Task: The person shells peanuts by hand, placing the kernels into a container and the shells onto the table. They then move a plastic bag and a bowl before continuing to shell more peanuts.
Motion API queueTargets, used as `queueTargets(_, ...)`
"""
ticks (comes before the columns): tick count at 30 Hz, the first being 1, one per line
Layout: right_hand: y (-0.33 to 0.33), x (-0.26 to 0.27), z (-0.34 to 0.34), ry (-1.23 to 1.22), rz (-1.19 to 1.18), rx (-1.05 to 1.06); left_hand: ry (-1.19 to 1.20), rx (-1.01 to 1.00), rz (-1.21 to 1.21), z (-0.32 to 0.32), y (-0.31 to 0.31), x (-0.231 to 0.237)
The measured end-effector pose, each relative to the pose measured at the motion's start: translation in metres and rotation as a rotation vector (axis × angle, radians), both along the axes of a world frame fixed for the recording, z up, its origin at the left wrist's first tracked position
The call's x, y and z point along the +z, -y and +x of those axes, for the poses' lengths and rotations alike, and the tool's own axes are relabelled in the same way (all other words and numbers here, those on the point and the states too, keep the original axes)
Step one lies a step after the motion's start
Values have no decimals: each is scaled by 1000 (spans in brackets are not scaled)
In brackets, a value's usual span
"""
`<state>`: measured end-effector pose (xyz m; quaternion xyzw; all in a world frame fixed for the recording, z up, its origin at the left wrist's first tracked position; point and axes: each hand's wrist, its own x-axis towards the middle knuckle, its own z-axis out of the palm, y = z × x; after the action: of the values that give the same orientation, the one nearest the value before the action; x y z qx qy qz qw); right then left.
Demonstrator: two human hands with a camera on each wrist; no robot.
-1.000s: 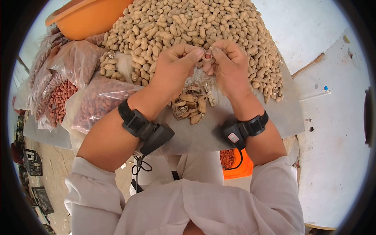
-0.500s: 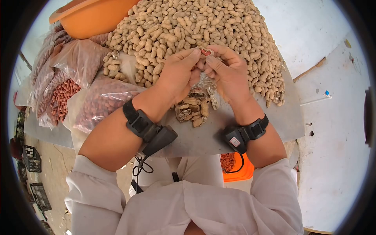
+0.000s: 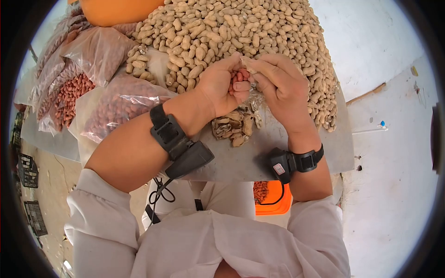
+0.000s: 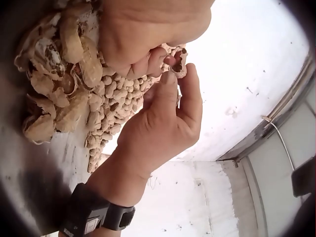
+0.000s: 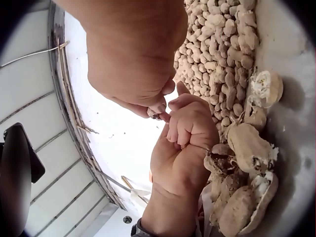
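Note:
My left hand (image 3: 218, 88) curls palm up around several red peanut kernels (image 3: 240, 76). Right beside its fingertips, my right hand (image 3: 285, 90) pinches a cracked peanut shell (image 4: 182, 64) between thumb and index finger. In the left wrist view the shell gapes, with a reddish kernel at its side. The right wrist view has the left fingers folded inward, hiding most of what lies in that palm. Below the hands sits a small heap of empty, broken shells (image 3: 232, 125) on the grey tabletop (image 3: 232, 167). A large pile of unshelled peanuts (image 3: 259, 28) rises behind them.
Clear plastic bags of red kernels (image 3: 123, 109) lie on the left, beneath an orange basin (image 3: 118, 11). Under the table edge stands an orange container (image 3: 278, 201) with red contents. Black crates (image 3: 34, 217) are on the floor at left.
The left hand has turned its palm up, so the kernels in it now show. The right hand has drawn slightly right and down, still holding shell. The head view has shifted a little.

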<state>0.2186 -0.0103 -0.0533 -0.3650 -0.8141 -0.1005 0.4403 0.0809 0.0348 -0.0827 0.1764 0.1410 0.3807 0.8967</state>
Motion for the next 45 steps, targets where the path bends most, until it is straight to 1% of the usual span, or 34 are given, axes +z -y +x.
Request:
queueTargets(4,6,8,-2,-20,-52,-23,-6,13,-32,-1,-1,0)
queueTargets(7,2,5,3,-88,-97,15,-8,-7,-25,-1,-3,-1)
queueTargets(10,0,1,5,-174,-159,-11,-29,25,-43,-1,-1,1)
queueTargets(13,-3,-2,3,-229,-181,-34,31,-14,-56,0,-4,-2)
queueTargets(19,-7,-10,-3,-259,-55,-104,80,-32,-100,1,-7,-2)
queueTargets(22,-5,-9,3,-542,-302,-123,138,-4,-25,-5,-5,2)
queueTargets(25,3,6,13,-694,-765,17,258,2,-17,-8,-14,1)
queueTargets(27,5,8,24,-684,-908,20,284,0,-26,-10,-16,1)
queueTargets(28,7,9,28,-677,-977,23,299,0,-29,-11,-17,3)
queueTargets(31,23,12,34,-294,-906,-165,300,18,-17,-12,-21,4)
queueTargets(34,41,8,40,11,-887,-183,279,47,33,-15,-23,6)
queueTargets(37,55,4,38,202,-528,-222,191,121,99,-16,-24,10)
queueTargets(40,63,16,18,-333,-786,-175,82,220,178,-18,-25,20)
queueTargets(43,67,19,-25,-1219,-883,248,-73,336,361,-19,-20,35)
queueTargets(45,61,13,-46,-1495,-925,365,-200,419,535,-22,-15,43)
